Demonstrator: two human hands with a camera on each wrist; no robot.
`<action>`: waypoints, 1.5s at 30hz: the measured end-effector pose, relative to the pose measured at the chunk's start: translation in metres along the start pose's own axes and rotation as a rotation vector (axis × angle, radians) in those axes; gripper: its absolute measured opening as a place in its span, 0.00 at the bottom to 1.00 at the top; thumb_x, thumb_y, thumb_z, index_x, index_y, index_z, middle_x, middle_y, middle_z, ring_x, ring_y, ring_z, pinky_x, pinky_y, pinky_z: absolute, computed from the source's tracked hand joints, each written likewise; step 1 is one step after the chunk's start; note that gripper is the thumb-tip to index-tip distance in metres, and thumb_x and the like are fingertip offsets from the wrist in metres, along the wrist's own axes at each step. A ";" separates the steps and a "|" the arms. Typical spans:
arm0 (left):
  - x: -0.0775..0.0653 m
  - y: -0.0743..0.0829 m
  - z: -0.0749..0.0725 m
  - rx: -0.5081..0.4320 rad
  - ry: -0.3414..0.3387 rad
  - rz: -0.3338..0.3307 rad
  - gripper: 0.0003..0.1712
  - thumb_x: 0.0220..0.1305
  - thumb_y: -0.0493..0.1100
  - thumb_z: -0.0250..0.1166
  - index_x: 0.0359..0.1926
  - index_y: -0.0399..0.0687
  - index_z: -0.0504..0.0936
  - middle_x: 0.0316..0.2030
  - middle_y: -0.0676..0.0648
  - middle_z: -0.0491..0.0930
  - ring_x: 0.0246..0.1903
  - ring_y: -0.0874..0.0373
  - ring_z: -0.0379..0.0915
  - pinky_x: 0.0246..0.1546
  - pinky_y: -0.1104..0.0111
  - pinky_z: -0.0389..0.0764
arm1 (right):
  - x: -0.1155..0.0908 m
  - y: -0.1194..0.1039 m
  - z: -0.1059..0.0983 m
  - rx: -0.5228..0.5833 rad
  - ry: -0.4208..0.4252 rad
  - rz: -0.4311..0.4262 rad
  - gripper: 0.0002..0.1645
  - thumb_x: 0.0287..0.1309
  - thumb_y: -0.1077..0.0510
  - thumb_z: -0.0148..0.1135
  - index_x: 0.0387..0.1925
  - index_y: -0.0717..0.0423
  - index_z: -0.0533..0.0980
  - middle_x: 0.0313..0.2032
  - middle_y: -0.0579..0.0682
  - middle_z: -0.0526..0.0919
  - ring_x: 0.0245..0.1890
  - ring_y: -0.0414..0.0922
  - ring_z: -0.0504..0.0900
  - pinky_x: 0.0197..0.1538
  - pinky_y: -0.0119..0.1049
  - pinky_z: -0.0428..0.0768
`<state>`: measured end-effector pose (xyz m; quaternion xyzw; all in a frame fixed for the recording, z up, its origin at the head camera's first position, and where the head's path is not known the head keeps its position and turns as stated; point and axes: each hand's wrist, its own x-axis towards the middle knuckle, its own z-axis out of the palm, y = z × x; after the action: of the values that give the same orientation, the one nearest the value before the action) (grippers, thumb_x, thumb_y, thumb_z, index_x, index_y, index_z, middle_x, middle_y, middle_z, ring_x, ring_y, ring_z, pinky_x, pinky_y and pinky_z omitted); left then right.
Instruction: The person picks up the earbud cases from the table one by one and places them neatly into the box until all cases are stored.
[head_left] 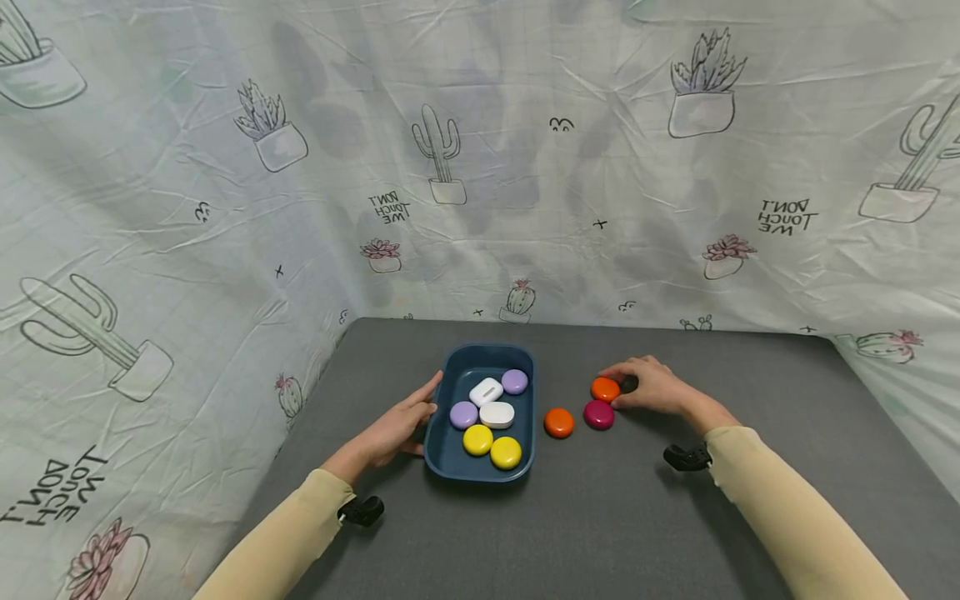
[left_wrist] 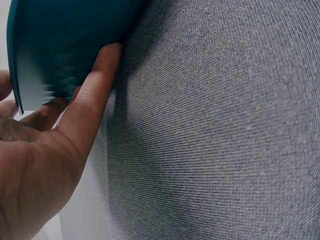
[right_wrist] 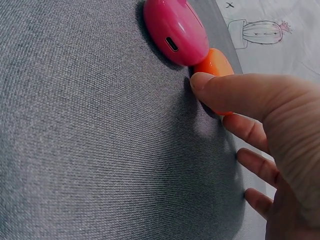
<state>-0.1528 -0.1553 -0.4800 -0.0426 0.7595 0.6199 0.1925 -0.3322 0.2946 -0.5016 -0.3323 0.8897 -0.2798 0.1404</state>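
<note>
My left hand (head_left: 401, 425) rests along the left side of a dark blue tray (head_left: 480, 477), fingers mostly straight against its wall and rim. In the left wrist view a long finger (left_wrist: 90, 92) presses along the tray's outer wall. Two purple, two white and two yellow rounded cases lie inside. My right hand (head_left: 651, 387) pinches an orange case (head_left: 605, 388) between thumb and fingers, low over the table. Touching or close beside it is a magenta earbud case (right_wrist: 177, 32) with a charging port. Another orange case (head_left: 558, 422) lies between it and the tray.
A black rounded thing (head_left: 629, 383) shows partly under the right hand. Grey cloth covers the table (head_left: 600, 533). A white curtain (head_left: 525, 150) printed with cacti hangs along the back and left edges. Each wrist wears a black camera strap (head_left: 686, 457).
</note>
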 end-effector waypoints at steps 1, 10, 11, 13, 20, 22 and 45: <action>0.000 0.000 0.000 -0.002 0.001 -0.001 0.36 0.81 0.46 0.46 0.81 0.80 0.46 0.76 0.38 0.56 0.58 0.43 0.74 0.44 0.48 0.84 | 0.000 0.000 0.000 0.001 -0.001 -0.001 0.33 0.56 0.47 0.76 0.63 0.49 0.80 0.55 0.55 0.81 0.58 0.61 0.68 0.58 0.68 0.62; 0.000 0.001 0.002 -0.015 0.015 -0.013 0.36 0.81 0.47 0.47 0.81 0.79 0.47 0.76 0.37 0.56 0.58 0.43 0.73 0.44 0.47 0.84 | 0.002 0.002 -0.001 0.019 0.021 -0.005 0.31 0.57 0.47 0.76 0.61 0.51 0.81 0.54 0.54 0.81 0.56 0.58 0.69 0.56 0.62 0.66; 0.000 0.001 0.002 -0.015 0.015 -0.015 0.36 0.81 0.47 0.47 0.81 0.79 0.47 0.76 0.37 0.56 0.58 0.43 0.73 0.44 0.47 0.84 | 0.002 0.002 -0.001 0.026 0.027 -0.003 0.31 0.57 0.47 0.76 0.61 0.51 0.81 0.54 0.54 0.82 0.56 0.57 0.69 0.55 0.60 0.66; 0.000 0.002 0.002 -0.013 0.017 -0.016 0.36 0.81 0.47 0.47 0.81 0.79 0.47 0.76 0.37 0.56 0.57 0.43 0.74 0.44 0.48 0.84 | 0.003 0.002 -0.002 0.040 0.038 -0.005 0.32 0.57 0.48 0.76 0.61 0.53 0.80 0.53 0.54 0.82 0.55 0.57 0.69 0.54 0.56 0.68; 0.000 0.003 0.003 -0.011 0.023 -0.018 0.36 0.81 0.46 0.46 0.81 0.79 0.46 0.75 0.37 0.58 0.57 0.43 0.74 0.43 0.49 0.84 | 0.005 -0.005 -0.012 0.076 0.080 -0.004 0.33 0.58 0.51 0.76 0.64 0.54 0.78 0.56 0.57 0.80 0.58 0.58 0.67 0.55 0.58 0.69; 0.000 0.003 0.004 -0.010 0.026 -0.020 0.36 0.81 0.46 0.47 0.81 0.80 0.47 0.75 0.38 0.57 0.57 0.43 0.74 0.43 0.49 0.84 | 0.007 -0.010 -0.015 0.072 0.094 -0.016 0.34 0.58 0.50 0.76 0.65 0.53 0.78 0.55 0.56 0.80 0.59 0.58 0.67 0.56 0.59 0.68; -0.001 -0.005 0.004 -0.025 0.013 0.011 0.36 0.81 0.45 0.46 0.81 0.78 0.46 0.75 0.38 0.58 0.60 0.42 0.72 0.44 0.46 0.83 | 0.033 -0.112 -0.002 0.040 0.051 -0.208 0.31 0.58 0.50 0.76 0.63 0.43 0.80 0.56 0.45 0.81 0.60 0.52 0.66 0.58 0.56 0.70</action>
<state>-0.1494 -0.1524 -0.4845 -0.0446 0.7532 0.6301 0.1835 -0.3003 0.2034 -0.4361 -0.4129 0.8478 -0.3190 0.0946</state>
